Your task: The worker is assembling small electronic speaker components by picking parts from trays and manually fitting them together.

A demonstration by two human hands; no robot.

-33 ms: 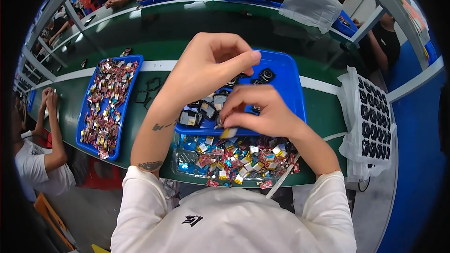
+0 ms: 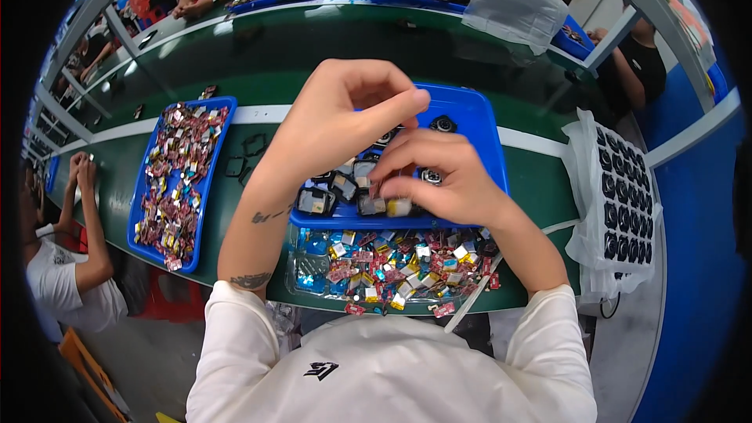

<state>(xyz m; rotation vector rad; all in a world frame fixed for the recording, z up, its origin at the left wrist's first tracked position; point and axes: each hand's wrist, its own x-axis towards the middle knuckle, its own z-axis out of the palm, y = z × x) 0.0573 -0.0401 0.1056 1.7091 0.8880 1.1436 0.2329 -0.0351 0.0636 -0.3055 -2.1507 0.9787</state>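
My left hand (image 2: pixel 341 117) is raised over a blue tray (image 2: pixel 475 113), its fingers curled and thumb pressed toward them. Whatever they hold, if anything, is hidden behind the hand. Lower and to the right, my right hand (image 2: pixel 446 176) pinches at a small battery (image 2: pixel 399 207) with a white body and a yellow end, blurred, hanging just under the fingertips. Black square casings with grey insides (image 2: pixel 316 201) lie in the tray's left part, partly covered by my hands. Round black casings (image 2: pixel 444 124) lie farther back in it.
Nearest me, a clear plastic tray (image 2: pixel 308 265) bears a heap of red circuit boards and small batteries (image 2: pixel 403 262). Another blue tray (image 2: pixel 210 204) of such boards stands left, beside black frames (image 2: pixel 254 145). White-wrapped black parts (image 2: pixel 624 196) stand right. Co-workers (image 2: pixel 74 266) sit left and across.
My right hand has moved slightly up and away from me, and the battery has risen from the tray's near rim to over the casings. My left hand has barely moved.
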